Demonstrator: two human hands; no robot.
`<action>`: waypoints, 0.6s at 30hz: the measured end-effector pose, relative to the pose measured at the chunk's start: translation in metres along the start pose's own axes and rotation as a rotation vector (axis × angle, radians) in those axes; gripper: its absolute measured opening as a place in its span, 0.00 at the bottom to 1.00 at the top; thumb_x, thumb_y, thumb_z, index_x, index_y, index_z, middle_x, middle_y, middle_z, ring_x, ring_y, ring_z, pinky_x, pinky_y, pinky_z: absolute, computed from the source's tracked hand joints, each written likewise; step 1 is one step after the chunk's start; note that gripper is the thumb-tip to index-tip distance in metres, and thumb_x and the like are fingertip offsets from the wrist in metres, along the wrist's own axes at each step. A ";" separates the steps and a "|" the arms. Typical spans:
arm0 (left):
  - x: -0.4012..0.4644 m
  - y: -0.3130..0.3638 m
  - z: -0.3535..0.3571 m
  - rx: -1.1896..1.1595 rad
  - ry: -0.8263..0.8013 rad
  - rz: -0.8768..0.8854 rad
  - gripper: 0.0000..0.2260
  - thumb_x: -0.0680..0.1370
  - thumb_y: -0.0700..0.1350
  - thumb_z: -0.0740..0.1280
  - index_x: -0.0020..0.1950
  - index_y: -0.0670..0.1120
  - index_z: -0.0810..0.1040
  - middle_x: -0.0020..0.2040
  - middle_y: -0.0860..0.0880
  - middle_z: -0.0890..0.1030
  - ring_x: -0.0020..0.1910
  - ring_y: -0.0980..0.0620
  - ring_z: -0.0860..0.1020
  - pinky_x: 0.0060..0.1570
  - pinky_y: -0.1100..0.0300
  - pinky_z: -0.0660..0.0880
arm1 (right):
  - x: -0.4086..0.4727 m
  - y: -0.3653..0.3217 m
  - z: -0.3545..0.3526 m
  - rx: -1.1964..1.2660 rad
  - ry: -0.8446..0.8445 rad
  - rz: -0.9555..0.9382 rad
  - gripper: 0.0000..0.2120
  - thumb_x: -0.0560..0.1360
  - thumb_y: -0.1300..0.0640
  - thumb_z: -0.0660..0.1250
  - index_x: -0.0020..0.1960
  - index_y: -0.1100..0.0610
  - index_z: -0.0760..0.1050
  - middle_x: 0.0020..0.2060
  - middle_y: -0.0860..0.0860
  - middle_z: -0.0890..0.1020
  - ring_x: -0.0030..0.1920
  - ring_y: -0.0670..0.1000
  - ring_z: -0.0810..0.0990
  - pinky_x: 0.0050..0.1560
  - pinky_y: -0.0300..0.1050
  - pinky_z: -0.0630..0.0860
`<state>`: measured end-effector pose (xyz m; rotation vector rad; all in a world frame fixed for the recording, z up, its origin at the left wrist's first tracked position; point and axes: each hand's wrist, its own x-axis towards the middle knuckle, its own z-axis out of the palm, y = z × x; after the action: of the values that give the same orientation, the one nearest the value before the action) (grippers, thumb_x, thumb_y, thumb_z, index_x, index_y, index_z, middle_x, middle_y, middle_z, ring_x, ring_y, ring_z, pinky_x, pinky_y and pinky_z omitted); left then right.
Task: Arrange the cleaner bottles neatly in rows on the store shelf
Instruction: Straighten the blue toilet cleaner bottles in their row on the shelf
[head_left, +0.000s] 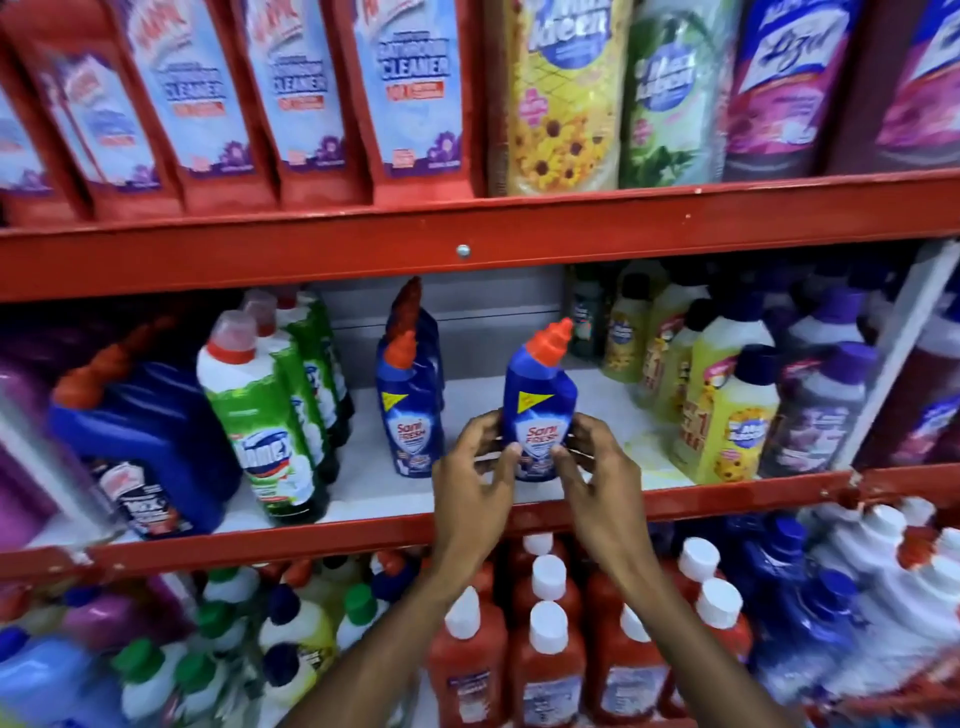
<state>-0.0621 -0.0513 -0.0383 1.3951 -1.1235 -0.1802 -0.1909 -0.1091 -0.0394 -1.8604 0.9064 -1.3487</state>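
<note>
A blue Sani Fresh cleaner bottle (539, 400) with an orange angled cap stands upright on the white floor of the middle shelf (467, 493), near its front edge. My left hand (475, 467) grips its lower left side and my right hand (592, 462) grips its lower right side, thumbs on the label. A short row of matching blue bottles (410, 410) stands to the left, apart from the held one. Green and white Domex bottles (265, 426) stand in a row further left.
Yellow Max Kleen bottles (727, 426) and purple-capped ones (826, 415) crowd the shelf's right side. A big dark blue bottle (140, 447) stands at the left. The red shelf lip (363, 535) runs in front. Red and white bottles fill the shelf below.
</note>
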 end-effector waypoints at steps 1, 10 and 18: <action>-0.001 -0.003 -0.016 0.018 0.039 0.017 0.14 0.79 0.40 0.70 0.64 0.49 0.79 0.55 0.54 0.86 0.52 0.61 0.84 0.50 0.71 0.79 | -0.001 -0.008 0.014 0.023 -0.026 -0.015 0.15 0.78 0.63 0.67 0.62 0.50 0.74 0.51 0.43 0.84 0.51 0.37 0.83 0.52 0.29 0.76; -0.005 -0.042 -0.093 0.192 0.176 -0.090 0.14 0.79 0.38 0.68 0.64 0.48 0.78 0.53 0.52 0.86 0.48 0.61 0.84 0.44 0.75 0.77 | -0.013 -0.029 0.106 0.005 -0.180 -0.026 0.14 0.77 0.62 0.66 0.62 0.55 0.75 0.55 0.51 0.85 0.52 0.46 0.84 0.52 0.33 0.79; -0.008 -0.055 -0.101 0.215 0.113 -0.117 0.15 0.79 0.38 0.68 0.66 0.45 0.76 0.56 0.52 0.84 0.45 0.71 0.80 0.42 0.80 0.73 | -0.023 -0.020 0.119 -0.028 -0.153 0.001 0.15 0.77 0.61 0.66 0.64 0.55 0.74 0.57 0.50 0.84 0.53 0.46 0.84 0.56 0.42 0.81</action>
<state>0.0320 0.0096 -0.0660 1.6431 -0.9900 -0.0634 -0.0783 -0.0660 -0.0650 -1.9547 0.8503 -1.1800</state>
